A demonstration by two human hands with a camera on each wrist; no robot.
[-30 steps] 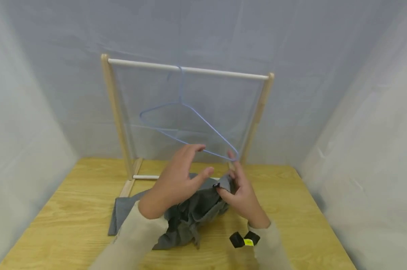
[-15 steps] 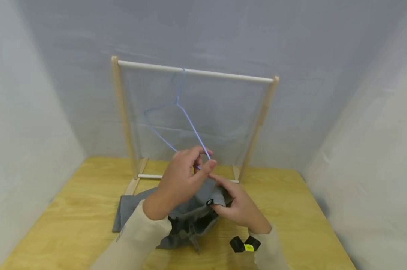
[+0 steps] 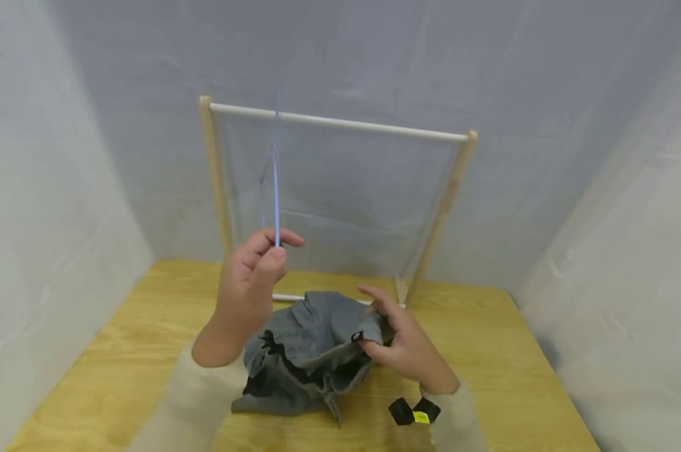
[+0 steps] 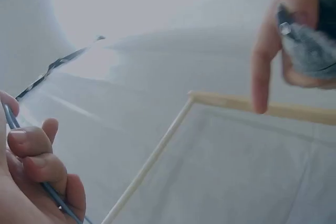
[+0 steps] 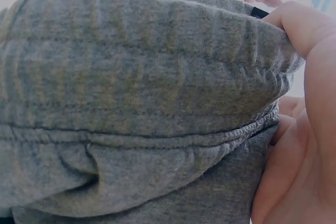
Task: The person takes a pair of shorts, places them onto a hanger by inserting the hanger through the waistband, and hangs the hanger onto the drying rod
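Observation:
My left hand (image 3: pixel 258 263) is raised in front of the wooden rack (image 3: pixel 340 122) and pinches the lower end of a thin blue wire hanger (image 3: pixel 275 188), seen edge-on and blurred. The left wrist view shows my fingers (image 4: pixel 31 150) curled round the blue wire (image 4: pixel 52 192). My right hand (image 3: pixel 396 339) grips the elastic waistband of a grey garment (image 3: pixel 306 351), lifted off the wooden table (image 3: pixel 487 351). The right wrist view is filled by the grey garment (image 5: pixel 136 103), with my thumb (image 5: pixel 299 24) on its band.
The rack has a white top bar and two wooden posts (image 3: pixel 442 213) at the back of the table. A small black tag with a yellow label (image 3: pixel 415 412) lies near my right wrist. Pale sheeting (image 3: pixel 52 157) walls the table on three sides.
My left hand took hold of the hanger's lower end and lifted it up and left, turning the hanger edge-on; its hook has slid left along the bar. The right hand raised the garment's waistband.

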